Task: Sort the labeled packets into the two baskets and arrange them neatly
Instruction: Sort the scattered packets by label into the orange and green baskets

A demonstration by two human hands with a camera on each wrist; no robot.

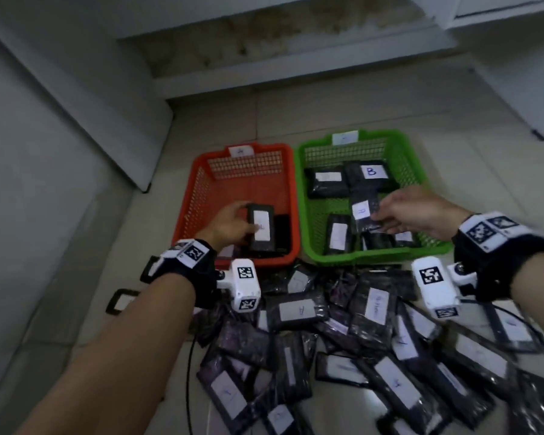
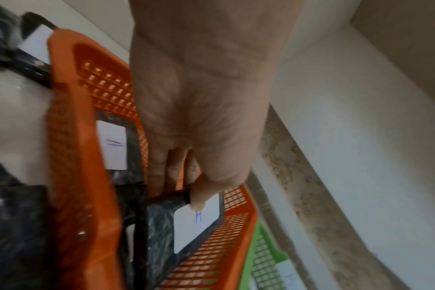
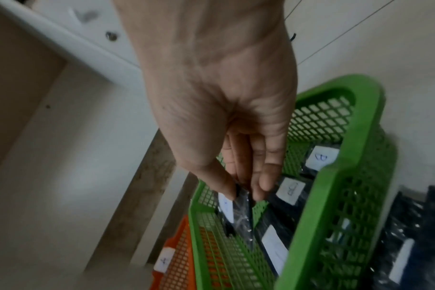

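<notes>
An orange basket (image 1: pixel 198 186) tagged A and a green basket (image 1: pixel 421 180) stand side by side on the floor. My left hand (image 1: pixel 244 221) grips a black packet (image 1: pixel 261 229) with a white label low inside the orange basket, thumb on the label (image 2: pixel 196 221). More packets (image 2: pixel 112 145) lie at that basket's near end. My right hand (image 1: pixel 380 215) pinches a second labeled packet (image 1: pixel 363 211) by its edge above the green basket (image 3: pixel 335 176), which holds several packets (image 1: pixel 371 172), one marked B. In the right wrist view, thumb and fingers clamp the crinkly packet (image 3: pixel 240 213).
A loose pile of many black labeled packets (image 1: pixel 358 340) covers the floor in front of the baskets. A black cable (image 1: pixel 189 372) runs along the floor by my left arm, near a small black-framed item (image 1: pixel 121 301). White cabinets rise behind and to the left.
</notes>
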